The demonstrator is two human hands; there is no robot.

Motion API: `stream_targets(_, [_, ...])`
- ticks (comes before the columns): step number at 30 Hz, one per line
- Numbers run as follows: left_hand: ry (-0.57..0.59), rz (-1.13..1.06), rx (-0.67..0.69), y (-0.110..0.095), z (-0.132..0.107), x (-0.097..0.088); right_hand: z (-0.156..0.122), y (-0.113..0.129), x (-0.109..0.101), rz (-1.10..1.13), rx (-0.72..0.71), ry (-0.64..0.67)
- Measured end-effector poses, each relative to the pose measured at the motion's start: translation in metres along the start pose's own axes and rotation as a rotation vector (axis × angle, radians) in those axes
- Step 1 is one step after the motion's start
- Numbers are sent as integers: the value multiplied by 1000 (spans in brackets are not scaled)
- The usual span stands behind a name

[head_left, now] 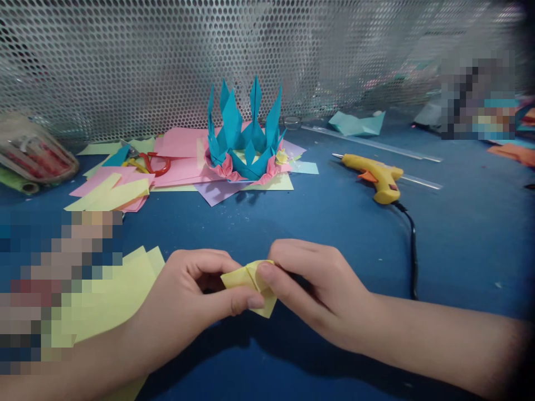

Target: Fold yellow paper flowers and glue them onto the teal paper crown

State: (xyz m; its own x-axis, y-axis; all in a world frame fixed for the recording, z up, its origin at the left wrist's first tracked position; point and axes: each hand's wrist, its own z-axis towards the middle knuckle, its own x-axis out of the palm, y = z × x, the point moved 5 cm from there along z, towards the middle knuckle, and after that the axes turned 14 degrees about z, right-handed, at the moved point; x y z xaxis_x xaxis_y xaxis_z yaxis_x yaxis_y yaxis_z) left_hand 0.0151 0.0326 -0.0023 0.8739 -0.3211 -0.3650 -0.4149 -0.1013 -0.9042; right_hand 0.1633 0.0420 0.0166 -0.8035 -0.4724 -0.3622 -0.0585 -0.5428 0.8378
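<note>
A small piece of folded yellow paper is held up between my two hands, over the blue table. My left hand pinches it from the left, with the thumb across its lower front. On the other side my right hand grips its upper right corner between thumb and fingers. A crease runs across the paper near my right thumb. The fingers behind it are partly hidden. Loose yellow sheets lie beneath and beside my left forearm.
A blue paper crown with pink trim stands on coloured sheets at the back. Red-handled scissors lie left of it. To the right are a yellow glue gun with a black cord, clear glue sticks and a jar far left.
</note>
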Motion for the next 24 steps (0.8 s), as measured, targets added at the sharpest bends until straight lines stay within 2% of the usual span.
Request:
stream_targets(7, [3,158,105,-2,-1,1,1,2,4,12,-28,52])
stream_targets(18, [71,43,21,4,1,3,3,1,1,53,21,45])
stream_targets(22, [92,-22,11,5,1,1,3,-6,-1,56,111,6])
stream_targets(24, [89,11,7,5,0,1,3,-10,-1,65,180,-4])
